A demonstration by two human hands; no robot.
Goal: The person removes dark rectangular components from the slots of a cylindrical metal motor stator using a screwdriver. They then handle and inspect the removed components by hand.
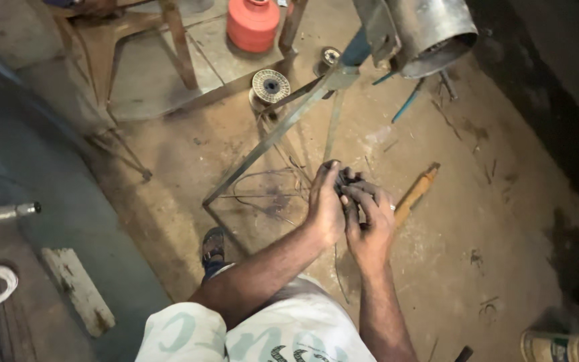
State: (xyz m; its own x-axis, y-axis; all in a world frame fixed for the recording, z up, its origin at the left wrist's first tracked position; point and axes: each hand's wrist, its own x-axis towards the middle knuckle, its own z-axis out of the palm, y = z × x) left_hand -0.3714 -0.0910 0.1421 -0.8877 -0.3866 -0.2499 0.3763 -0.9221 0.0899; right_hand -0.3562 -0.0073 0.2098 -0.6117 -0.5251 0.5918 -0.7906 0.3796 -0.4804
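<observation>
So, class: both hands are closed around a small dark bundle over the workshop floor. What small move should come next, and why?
Probably a slight parting of the hands: the left hand and right hand together cover the dark bundle, so what it is cannot be told. Loose wire lies on the floor just beside them.

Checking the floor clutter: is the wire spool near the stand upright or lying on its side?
On its side: the wire spool shows its round flange and centre hole facing up toward the camera.
</observation>
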